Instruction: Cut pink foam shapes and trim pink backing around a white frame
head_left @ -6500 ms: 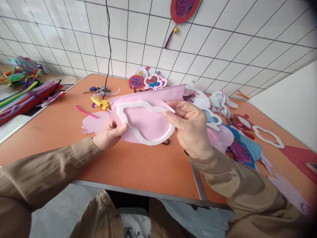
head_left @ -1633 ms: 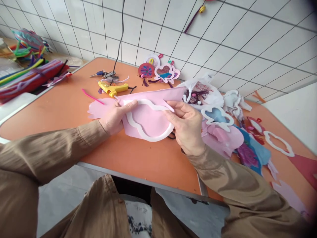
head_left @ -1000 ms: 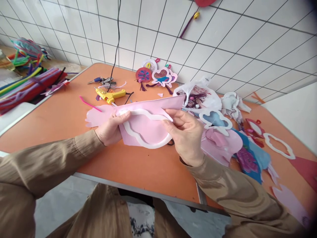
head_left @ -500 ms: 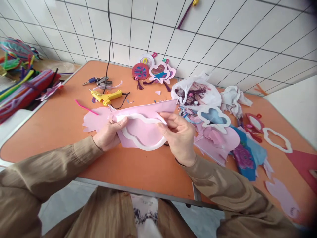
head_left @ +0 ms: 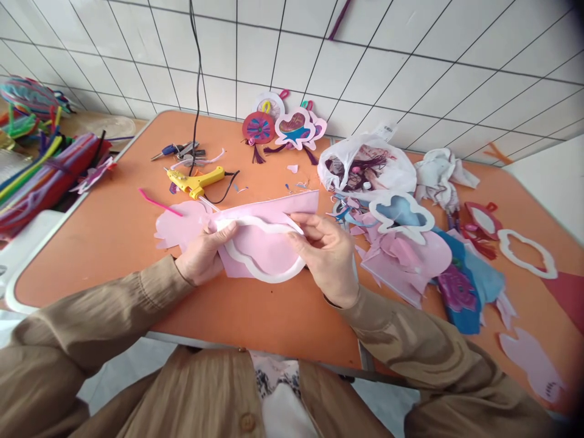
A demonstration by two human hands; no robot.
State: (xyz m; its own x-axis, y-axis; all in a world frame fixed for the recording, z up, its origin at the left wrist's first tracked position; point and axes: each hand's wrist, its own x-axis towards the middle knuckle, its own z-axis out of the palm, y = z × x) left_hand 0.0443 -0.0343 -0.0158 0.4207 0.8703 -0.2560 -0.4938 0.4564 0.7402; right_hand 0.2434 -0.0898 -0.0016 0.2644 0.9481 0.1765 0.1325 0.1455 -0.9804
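Note:
A white cloud-shaped frame (head_left: 269,277) lies against a pink foam sheet (head_left: 267,246), both held up over the table. My left hand (head_left: 203,252) is closed on their left side, thumb on top of the frame. At the right end, my right hand (head_left: 328,252) pinches the frame's edge between thumb and fingers; the frame's tip juts up there, apart from the sheet. Just behind the left hand lies a pink cut-out shape (head_left: 176,226) with a bright pink stick (head_left: 157,201) across it.
A yellow glue gun (head_left: 196,182) with a black cord and some keys (head_left: 182,151) lie behind. Finished ornaments (head_left: 258,128) lean on the tiled wall. To the right are a white plastic bag (head_left: 392,164), pink scraps (head_left: 433,255) and a blue-backed cloud frame (head_left: 401,213). Pipe cleaners (head_left: 55,167) lie left.
The camera view has shifted slightly. Both hands keep the same hold on the white frame and pink sheet, with hardly any movement.

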